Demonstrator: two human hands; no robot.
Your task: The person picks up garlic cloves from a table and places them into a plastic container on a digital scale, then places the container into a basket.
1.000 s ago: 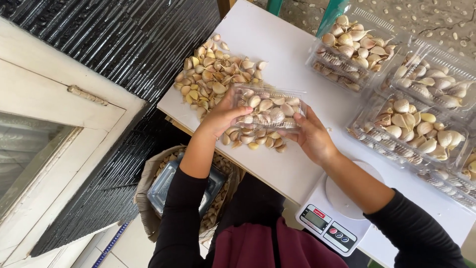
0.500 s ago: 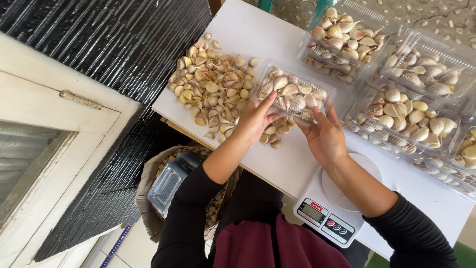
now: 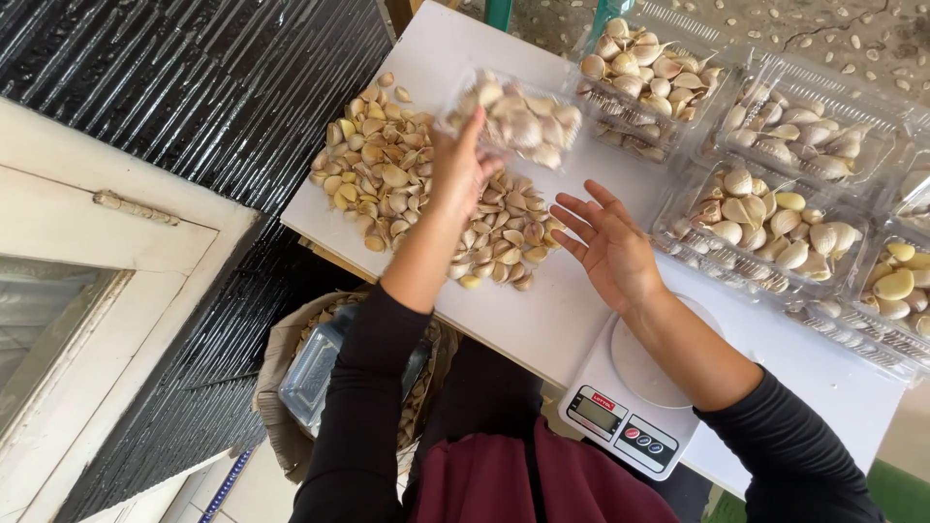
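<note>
— What can't we make out?
— The lifted tray [image 3: 518, 118] blurs, and our left hand [image 3: 463, 165] hides its near corner.
— And right?
— The frame cuts the far boxes [image 3: 896, 281]; our arm covers part of the scale [image 3: 630, 397].

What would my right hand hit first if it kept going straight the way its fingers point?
Probably the loose pile of garlic cloves on the white table; the right hand points up-left toward it, open. Height above the table is unclear.

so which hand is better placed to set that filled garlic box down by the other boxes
Left. The left hand already holds the filled clear box, lifted above the loose garlic cloves. The right hand is open and empty over the white table.
</note>
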